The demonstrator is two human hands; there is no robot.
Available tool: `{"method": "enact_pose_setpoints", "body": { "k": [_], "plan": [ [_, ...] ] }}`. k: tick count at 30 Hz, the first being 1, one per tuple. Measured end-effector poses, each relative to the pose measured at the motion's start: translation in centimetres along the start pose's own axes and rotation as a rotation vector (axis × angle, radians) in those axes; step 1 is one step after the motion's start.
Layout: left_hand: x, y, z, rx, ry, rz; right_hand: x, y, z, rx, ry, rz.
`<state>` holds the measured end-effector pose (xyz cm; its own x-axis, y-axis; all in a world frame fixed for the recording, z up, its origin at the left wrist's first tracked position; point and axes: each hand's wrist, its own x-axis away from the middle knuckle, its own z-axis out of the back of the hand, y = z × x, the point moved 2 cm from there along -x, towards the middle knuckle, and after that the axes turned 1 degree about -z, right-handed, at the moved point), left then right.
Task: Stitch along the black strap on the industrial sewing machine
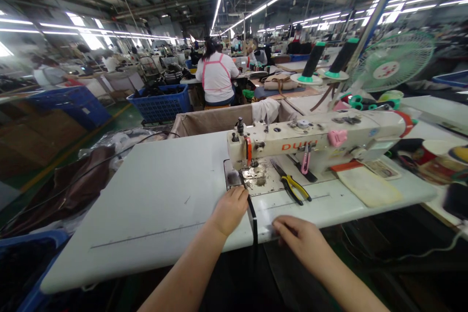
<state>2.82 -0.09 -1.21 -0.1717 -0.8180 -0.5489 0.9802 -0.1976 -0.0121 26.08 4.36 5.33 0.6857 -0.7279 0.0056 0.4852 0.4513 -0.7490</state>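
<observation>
A narrow black strap (254, 222) runs from under the needle area of a white sewing machine (274, 144) down over the table's front edge. My left hand (230, 210) is at the strap's upper part, close in front of the presser foot, fingers closed together on it. My right hand (297, 238) is at the table's front edge, to the right of the strap and apart from it. Its thumb and fingers are pinched; whatever they may hold is hidden. Pliers with yellow and black handles (294, 189) lie on the machine bed, beside a pink-handled tool (305, 161).
A yellowish cloth (367, 187) lies at the right of the white table (164, 180). Behind stand thread cones (312, 62) and a green fan (393, 63). A fabric-lined bin (212, 122) adjoins the table's far edge. A person in white (218, 78) sits beyond it.
</observation>
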Motion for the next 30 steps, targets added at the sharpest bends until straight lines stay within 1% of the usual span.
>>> {"method": "enact_pose_setpoints", "body": {
  "k": [1,2,5,6,7,8,10,14,16,18,19,21,23,25,28,29,30],
  "plan": [
    [0.1,0.0,-0.2,0.002,0.006,0.004,-0.6,-0.5,1.5,0.081,0.146,0.089],
    [0.2,-0.1,-0.3,0.002,0.014,0.003,-1.3,-1.2,3.2,0.187,0.323,0.192],
    [0.4,-0.2,-0.7,-0.007,0.036,-0.022,-4.0,-2.7,8.0,0.303,0.591,0.268],
    [0.5,-0.2,-0.7,-0.011,0.039,-0.031,-5.0,-3.3,9.5,0.438,0.687,0.334],
    [0.5,-0.2,-0.8,-0.014,0.040,-0.038,-6.1,-3.7,10.8,0.482,0.725,0.361],
    [0.5,-0.3,-0.8,-0.017,0.039,-0.043,-7.3,-4.1,12.0,0.514,0.735,0.380],
    [0.5,-0.3,-0.9,-0.017,0.037,-0.044,-9.6,-4.7,13.8,0.649,0.727,0.432],
    [0.4,-0.3,-0.7,-0.011,0.026,-0.025,-13.7,-4.7,15.7,0.740,0.578,0.490],
    [0.4,-0.3,-0.6,-0.007,0.002,-0.015,-15.1,-4.3,16.2,0.749,0.511,0.488],
    [0.3,-0.3,-0.6,0.002,-0.036,-0.003,-16.1,-4.1,16.7,0.761,0.483,0.471],
    [0.3,-0.3,-0.7,0.008,-0.056,0.001,-16.3,-4.0,16.9,0.770,0.489,0.459],
    [0.2,-0.2,-0.7,0.021,-0.094,0.005,-16.0,-4.3,17.2,0.776,0.544,0.444],
    [0.1,-0.3,-0.8,0.032,-0.120,0.020,-14.7,-5.0,16.8,0.732,0.622,0.455],
    [-0.1,-0.4,-0.8,0.036,-0.125,0.052,-12.6,-5.6,15.5,0.625,0.683,0.482],
    [-0.3,-0.6,-0.9,0.037,-0.120,0.079,-8.3,-5.9,11.8,0.544,0.735,0.484],
    [-0.4,-0.6,-0.9,0.038,-0.123,0.078,-6.9,-5.7,10.2,0.507,0.719,0.498],
    [-0.4,-0.6,-0.9,0.039,-0.127,0.076,-5.5,-5.4,8.5,0.468,0.668,0.506]
  ]
}}
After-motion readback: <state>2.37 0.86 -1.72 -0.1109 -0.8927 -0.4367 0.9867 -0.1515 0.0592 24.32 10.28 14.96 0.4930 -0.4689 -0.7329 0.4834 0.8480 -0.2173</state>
